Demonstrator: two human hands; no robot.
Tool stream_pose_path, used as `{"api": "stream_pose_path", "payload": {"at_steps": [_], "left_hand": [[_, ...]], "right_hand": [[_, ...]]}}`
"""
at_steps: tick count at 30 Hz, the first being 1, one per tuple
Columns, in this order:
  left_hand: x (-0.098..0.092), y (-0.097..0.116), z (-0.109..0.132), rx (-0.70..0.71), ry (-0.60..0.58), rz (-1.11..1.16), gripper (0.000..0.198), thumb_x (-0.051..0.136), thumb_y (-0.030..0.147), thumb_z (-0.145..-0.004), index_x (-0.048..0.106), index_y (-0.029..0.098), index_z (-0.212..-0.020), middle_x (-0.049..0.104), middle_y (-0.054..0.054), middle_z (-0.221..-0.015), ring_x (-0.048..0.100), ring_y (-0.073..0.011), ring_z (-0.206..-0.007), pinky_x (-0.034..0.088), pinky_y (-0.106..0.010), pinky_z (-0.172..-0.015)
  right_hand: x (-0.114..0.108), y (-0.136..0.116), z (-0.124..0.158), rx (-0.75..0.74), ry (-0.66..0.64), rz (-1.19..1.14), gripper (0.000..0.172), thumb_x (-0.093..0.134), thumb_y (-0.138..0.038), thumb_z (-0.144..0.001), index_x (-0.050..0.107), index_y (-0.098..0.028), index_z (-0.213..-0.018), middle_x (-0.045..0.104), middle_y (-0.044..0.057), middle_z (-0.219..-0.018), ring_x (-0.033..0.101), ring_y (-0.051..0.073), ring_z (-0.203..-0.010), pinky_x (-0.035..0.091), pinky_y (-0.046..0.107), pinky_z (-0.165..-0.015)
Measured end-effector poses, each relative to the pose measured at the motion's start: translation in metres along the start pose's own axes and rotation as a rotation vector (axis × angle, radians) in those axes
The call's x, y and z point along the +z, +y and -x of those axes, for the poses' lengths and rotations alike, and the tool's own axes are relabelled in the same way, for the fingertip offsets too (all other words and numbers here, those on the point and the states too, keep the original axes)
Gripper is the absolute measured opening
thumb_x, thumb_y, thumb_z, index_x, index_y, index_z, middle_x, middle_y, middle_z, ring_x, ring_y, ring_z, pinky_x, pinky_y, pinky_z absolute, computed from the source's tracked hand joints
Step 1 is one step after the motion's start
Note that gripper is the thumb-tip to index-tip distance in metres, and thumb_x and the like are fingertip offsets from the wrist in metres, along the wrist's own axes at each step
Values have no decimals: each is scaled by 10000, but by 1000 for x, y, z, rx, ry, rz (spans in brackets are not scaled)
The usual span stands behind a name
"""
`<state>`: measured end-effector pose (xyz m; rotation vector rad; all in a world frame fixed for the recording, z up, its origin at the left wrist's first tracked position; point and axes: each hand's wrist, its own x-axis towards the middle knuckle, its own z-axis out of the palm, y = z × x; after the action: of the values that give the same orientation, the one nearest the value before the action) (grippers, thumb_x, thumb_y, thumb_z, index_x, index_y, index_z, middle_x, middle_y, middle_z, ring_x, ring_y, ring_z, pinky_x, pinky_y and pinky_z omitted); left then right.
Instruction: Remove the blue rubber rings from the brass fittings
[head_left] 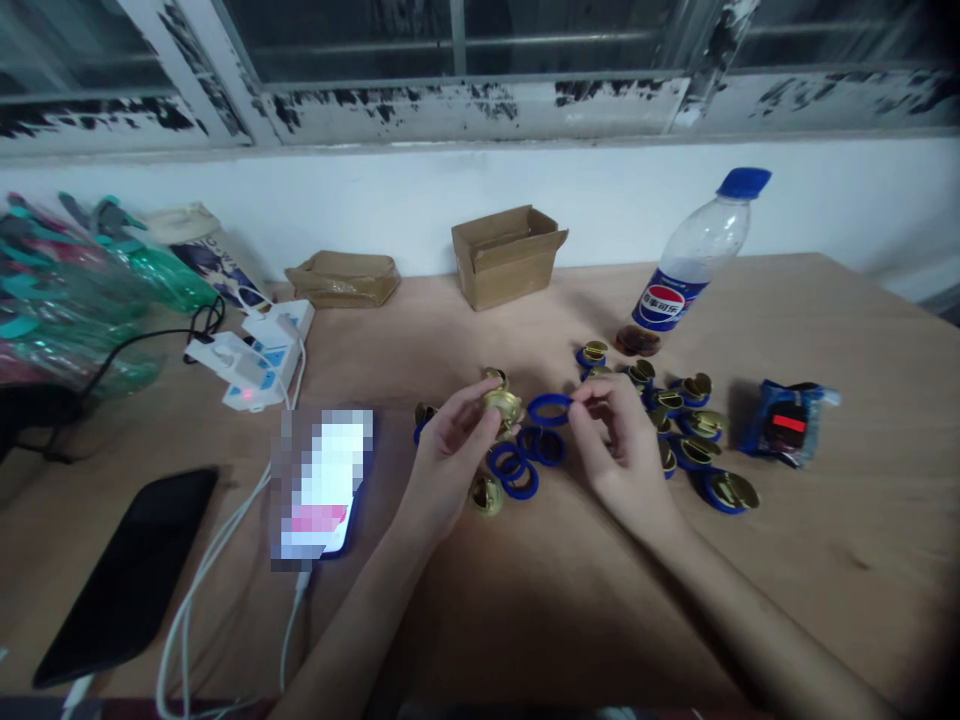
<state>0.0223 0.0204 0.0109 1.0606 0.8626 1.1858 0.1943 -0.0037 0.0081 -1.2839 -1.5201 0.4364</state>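
Between the thumb and fingers of my left hand (448, 450) is a round gold-coloured metal piece (504, 404). My right hand (619, 440) pinches a blue ring (550, 409) by its right edge, a short way from the gold piece and apart from it. Below the hands several loose blue rings (519, 480) lie overlapping on the table, with another gold piece (487, 494) beside them. To the right of my right hand stands a group of gold pieces with blue rings around their bases (701, 424). My left fingers partly hide the held piece.
A cola bottle (667, 290) stands behind the group, and a blue plastic packet (789, 422) lies at right. Cardboard boxes (510, 268) sit by the wall. At left are a lit phone (326, 480), a dark phone (131, 570), a power strip (274, 360) and loose white cables.
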Motion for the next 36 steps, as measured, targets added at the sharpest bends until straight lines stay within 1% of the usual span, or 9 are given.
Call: {"api": "stream_pose_path", "payload": {"at_steps": [4, 10, 15, 20, 25, 28, 31, 34, 36], "left_hand": [[-1, -2, -2, 12, 43, -14, 226, 666, 310, -821, 687, 217, -1026, 706, -45, -1048, 638, -180, -1008, 501, -287, -880], [-4, -5, -3, 66, 25, -41, 205, 644, 312, -844, 668, 207, -1018, 699, -59, -1085, 642, -190, -1037, 482, -335, -939], [-4, -6, -2, 200, -13, -25, 107, 637, 223, -848, 654, 228, -954, 674, -42, -1159, 643, -177, -1069, 463, -378, -1012], [4, -6, 3, 309, -35, -178, 284, 695, 120, -765, 614, 201, -1025, 670, -73, -1137, 631, -207, -1094, 485, -389, -1002], [9, -14, 8, 435, -93, -441, 316, 672, 86, -769, 597, 234, -1038, 656, -46, -1145, 615, -205, -1121, 485, -372, -1007], [8, -16, 10, 482, -85, -596, 370, 659, 83, -777, 579, 252, -1096, 663, -34, -1127, 641, -198, -1070, 502, -372, -985], [6, -19, 9, 525, -88, -610, 495, 634, 48, -758, 522, 253, -1194, 621, -61, -1202, 614, -224, -1131, 509, -395, -982], [6, -21, 8, 489, -103, -563, 632, 608, 8, -728, 435, 259, -1282, 530, -91, -1326, 565, -255, -1209, 523, -407, -970], [7, -21, 9, 441, -89, -552, 672, 613, 9, -724, 398, 266, -1307, 492, -97, -1365, 595, -250, -1174, 531, -403, -960]], "right_hand": [[4, -3, -2, -67, -96, 116, 28, 504, -192, -885, 528, -191, -900, 504, 67, -958, 528, 183, -858, 454, 344, -762], [6, -6, -2, -73, -151, 124, 43, 501, -165, -888, 524, -182, -855, 523, 56, -889, 526, 174, -829, 448, 330, -755], [9, -2, -1, -44, -223, 94, 74, 485, -166, -902, 557, -181, -905, 553, 75, -964, 542, 189, -915, 452, 349, -816], [9, 0, 0, -45, -136, 85, 109, 475, -159, -906, 566, -192, -956, 568, 71, -979, 556, 196, -947, 452, 362, -842], [2, -8, 1, -125, -15, -20, 127, 507, -135, -878, 564, -210, -962, 565, 55, -976, 553, 192, -958, 452, 354, -832], [-1, -12, 2, -186, -59, -49, 146, 525, -110, -850, 569, -211, -947, 550, 56, -993, 552, 192, -968, 453, 365, -852], [0, -13, 3, -215, -132, -29, 168, 546, -87, -818, 585, -205, -931, 530, 60, -1020, 557, 187, -960, 460, 369, -860], [2, -14, 4, -228, -146, -2, 175, 544, -74, -805, 593, -198, -917, 526, 62, -1021, 560, 184, -959, 465, 366, -863], [3, -14, 4, -225, -118, 21, 172, 540, -77, -809, 593, -195, -923, 529, 64, -1023, 559, 184, -965, 468, 359, -857]]}}
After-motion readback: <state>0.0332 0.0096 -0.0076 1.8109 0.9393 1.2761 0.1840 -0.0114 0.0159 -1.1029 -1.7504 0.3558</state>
